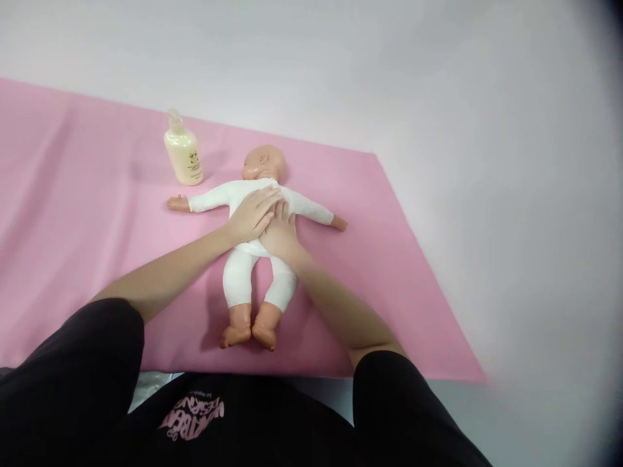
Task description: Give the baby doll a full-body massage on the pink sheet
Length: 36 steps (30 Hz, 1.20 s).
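A baby doll (238, 275) in a white body suit lies stretched out, its head away from me and turned to the left, its arms spread and its feet toward me. Flat on its torso rests my left hand (252, 214), fingers extended up toward the right shoulder side. My right hand (281, 230) lies beside it on the torso, also flat, with its fingers pointing toward the doll's neck. The left fingers partly overlap the right ones. Both palms press against the white cloth, and neither hand grasps anything.
A pump bottle (183, 155) of pale yellow liquid stands left of the doll's head, near its outstretched arm. Under everything spreads a pink cloth (97, 214) with soft folds at the left. Its right edge slants down toward the near corner, with a white surface (487, 194) beyond.
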Available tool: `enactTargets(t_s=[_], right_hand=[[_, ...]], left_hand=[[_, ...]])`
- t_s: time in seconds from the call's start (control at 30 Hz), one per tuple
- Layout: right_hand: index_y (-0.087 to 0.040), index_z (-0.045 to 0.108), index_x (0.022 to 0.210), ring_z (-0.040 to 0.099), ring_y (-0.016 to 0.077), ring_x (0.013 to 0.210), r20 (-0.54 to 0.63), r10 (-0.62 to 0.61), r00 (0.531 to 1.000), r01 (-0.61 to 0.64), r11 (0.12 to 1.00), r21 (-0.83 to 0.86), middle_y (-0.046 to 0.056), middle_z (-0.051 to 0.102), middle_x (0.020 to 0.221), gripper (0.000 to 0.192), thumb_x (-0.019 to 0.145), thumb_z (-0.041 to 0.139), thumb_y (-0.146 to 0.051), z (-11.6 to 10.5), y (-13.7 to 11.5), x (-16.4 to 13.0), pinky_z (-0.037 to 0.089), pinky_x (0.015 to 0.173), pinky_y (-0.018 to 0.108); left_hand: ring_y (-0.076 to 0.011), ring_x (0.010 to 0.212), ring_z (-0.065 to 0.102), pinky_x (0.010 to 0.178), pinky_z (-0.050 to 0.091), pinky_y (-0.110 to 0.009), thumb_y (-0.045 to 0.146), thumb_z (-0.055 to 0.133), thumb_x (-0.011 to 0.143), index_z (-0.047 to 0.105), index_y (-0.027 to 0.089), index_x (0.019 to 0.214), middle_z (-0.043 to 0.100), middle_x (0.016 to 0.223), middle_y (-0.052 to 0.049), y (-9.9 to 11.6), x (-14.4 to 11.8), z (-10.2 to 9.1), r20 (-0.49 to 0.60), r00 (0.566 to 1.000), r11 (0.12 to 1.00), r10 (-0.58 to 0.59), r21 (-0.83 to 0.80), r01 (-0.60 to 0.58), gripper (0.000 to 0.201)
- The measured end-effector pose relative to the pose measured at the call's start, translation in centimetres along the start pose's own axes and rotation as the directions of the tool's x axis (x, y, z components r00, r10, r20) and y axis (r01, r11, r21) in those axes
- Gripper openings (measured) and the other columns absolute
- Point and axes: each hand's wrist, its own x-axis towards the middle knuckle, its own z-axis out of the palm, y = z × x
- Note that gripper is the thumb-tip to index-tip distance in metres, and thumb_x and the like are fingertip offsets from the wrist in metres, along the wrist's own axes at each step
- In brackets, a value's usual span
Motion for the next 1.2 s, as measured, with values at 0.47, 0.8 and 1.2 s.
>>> enactTargets(t_s=[0.47, 0.8, 1.2], right_hand=[[-0.023, 0.036, 0.168, 0.013, 0.0270, 0.171, 0.199, -0.211, 0.957, 0.229, 0.971, -0.070, 0.004, 0.033, 0.178, 0.065, 0.104, 0.038, -0.030, -3.4, 2.0, 3.8, 0.006, 0.139, 0.059], [-0.006, 0.009, 0.173, 0.010, 0.0343, 0.171, 0.150, 0.130, 0.980, -0.083, 0.954, -0.289, 0.015, 0.005, 0.183, 0.077, 0.108, 0.033, -0.040, -3.9, -0.3, 2.6, 0.017, 0.137, 0.058], [0.002, 0.021, 0.169, 0.019, 0.0520, 0.165, 0.155, 0.235, 0.959, -0.141, 0.878, -0.458, 0.032, 0.014, 0.177, 0.074, 0.106, 0.039, -0.033, -2.4, -6.1, -2.1, 0.026, 0.123, 0.082]], left_hand=[[-0.0337, 0.165, 0.029, 0.136, 0.020, -0.058, 0.033, 0.039, 0.105, 0.049, 0.007, 0.159, 0.040, 0.171, -0.018, 0.1, 0.9, 0.1, 0.079, 0.972, 0.973, -0.222, 0.089, 0.215, 0.061], [-0.0305, 0.167, 0.022, 0.138, 0.015, -0.052, 0.035, 0.043, 0.103, 0.036, 0.010, 0.167, 0.027, 0.177, -0.016, 0.0, 0.5, 0.2, 0.019, 0.903, 0.890, -0.429, 0.181, 0.419, 0.069], [-0.0386, 0.167, 0.019, 0.136, 0.015, -0.059, 0.040, 0.041, 0.103, 0.026, -0.001, 0.167, 0.021, 0.176, -0.026, -0.4, 0.1, 0.2, -0.060, 0.836, 0.822, -0.545, 0.157, 0.547, 0.078]])
